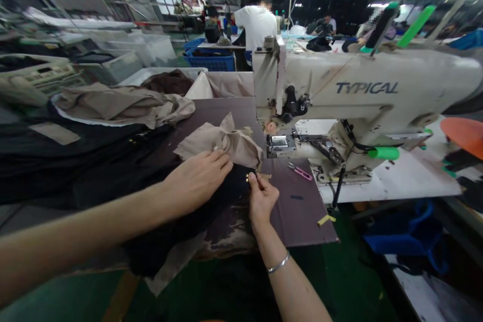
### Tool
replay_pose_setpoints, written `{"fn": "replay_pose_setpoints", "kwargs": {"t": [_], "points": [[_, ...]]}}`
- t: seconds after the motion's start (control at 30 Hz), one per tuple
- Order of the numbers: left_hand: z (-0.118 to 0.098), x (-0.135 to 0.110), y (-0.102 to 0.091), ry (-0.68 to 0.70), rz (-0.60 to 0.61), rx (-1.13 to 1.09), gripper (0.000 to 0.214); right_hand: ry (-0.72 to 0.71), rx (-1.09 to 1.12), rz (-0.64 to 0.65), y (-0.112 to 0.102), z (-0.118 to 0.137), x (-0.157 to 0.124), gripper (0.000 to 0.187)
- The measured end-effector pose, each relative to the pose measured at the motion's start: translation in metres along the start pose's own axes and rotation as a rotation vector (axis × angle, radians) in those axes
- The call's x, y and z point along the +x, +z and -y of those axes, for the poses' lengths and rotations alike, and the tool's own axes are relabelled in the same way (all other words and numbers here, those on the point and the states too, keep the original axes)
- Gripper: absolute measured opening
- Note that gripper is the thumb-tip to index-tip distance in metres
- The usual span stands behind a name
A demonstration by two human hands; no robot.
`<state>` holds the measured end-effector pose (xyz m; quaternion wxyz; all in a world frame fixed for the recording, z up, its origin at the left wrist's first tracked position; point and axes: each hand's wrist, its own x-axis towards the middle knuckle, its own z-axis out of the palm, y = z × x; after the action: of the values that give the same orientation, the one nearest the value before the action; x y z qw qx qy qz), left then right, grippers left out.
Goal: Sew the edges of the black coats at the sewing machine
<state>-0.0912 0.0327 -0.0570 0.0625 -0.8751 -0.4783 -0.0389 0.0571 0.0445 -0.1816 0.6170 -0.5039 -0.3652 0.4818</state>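
Observation:
A dark garment with beige lining cloth is spread over the table's front part. My left hand lies across it, fingers together and bent onto the place where beige and dark cloth meet; its thumb is hidden. At the garment's right end, my right hand pinches the dark edge between thumb and forefinger. A small gold metal fastener shows just left of that thumb. Both hands are in front of the sewing machine, whose needle area is beyond the lining cloth.
Pink thread snips and a yellow scrap lie on the brown tabletop at right. More dark cloth and a beige-lined piece are heaped at left. Behind are blue crates and a person in a white top.

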Motion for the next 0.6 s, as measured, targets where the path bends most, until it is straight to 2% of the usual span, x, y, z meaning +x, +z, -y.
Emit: {"fn": "replay_pose_setpoints", "kwargs": {"t": [0.03,0.1,0.17,0.2,0.27,0.37,0.47,0.6], "points": [[-0.025,-0.01,-0.004,-0.032,-0.006,0.032,0.041,-0.005,-0.001,0.011,0.001,0.003,-0.001,0.04],[-0.07,-0.02,0.001,-0.113,-0.099,-0.017,0.051,-0.016,0.005,0.046,0.003,0.007,-0.003,0.037],[-0.096,-0.014,0.02,-0.285,-0.25,-0.126,0.047,-0.025,0.023,0.089,0.003,0.011,-0.004,0.034],[-0.098,-0.006,0.033,-0.361,-0.329,-0.166,0.045,-0.028,0.035,0.103,0.003,0.012,-0.004,0.033],[-0.085,0.014,0.056,-0.448,-0.46,-0.223,0.038,-0.026,0.061,0.1,0.001,0.014,-0.002,0.033],[-0.043,0.044,0.069,-0.323,-0.444,-0.269,0.031,-0.025,0.096,0.049,-0.001,0.015,0.005,0.037],[-0.004,0.067,0.057,-0.147,-0.272,-0.327,0.032,0.016,0.214,0.012,0.001,0.016,0.015,0.036],[0.028,0.1,0.045,-0.065,0.078,-0.585,0.044,0.109,0.371,-0.044,0.01,0.014,0.031,0.037]]}}
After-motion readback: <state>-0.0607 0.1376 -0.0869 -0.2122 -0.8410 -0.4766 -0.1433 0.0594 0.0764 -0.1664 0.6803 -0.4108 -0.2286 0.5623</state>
